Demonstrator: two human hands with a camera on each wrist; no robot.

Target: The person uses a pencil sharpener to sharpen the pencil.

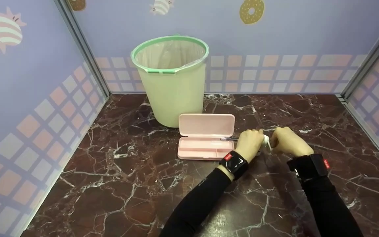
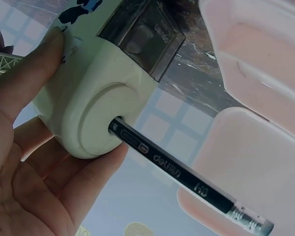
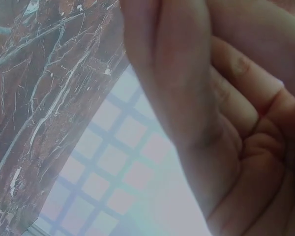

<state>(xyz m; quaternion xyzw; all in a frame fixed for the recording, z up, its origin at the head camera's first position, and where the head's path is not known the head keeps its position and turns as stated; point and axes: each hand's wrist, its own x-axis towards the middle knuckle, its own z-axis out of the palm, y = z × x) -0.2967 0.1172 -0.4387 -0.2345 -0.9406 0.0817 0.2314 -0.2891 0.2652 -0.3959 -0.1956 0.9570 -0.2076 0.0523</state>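
Observation:
My left hand [image 1: 250, 142] grips a white crank pencil sharpener [image 2: 71, 105], thumb on one side and fingers beneath. A black pencil [image 2: 172, 169] with a metal-banded eraser end sticks out of the sharpener's hole, and its tip is hidden inside. Dark and see-through, the shavings window [image 2: 147, 39] sits on the sharpener's side. My right hand [image 1: 288, 141] has its fingers curled at the sharpener's crank arm [image 1: 268, 143]; the knob is hidden behind them. Left of my hands lies an open pink pencil case [image 1: 206, 125], the pencil's eraser end overlapping it in the head view.
A pale green trash bin [image 1: 176, 92] with a plastic liner stands behind the pencil case. The dark marbled tabletop [image 1: 117, 187] is bordered by lilac patterned panels [image 1: 294, 39] at the back and both sides. Small white scraps [image 1: 305, 131] lie at the right.

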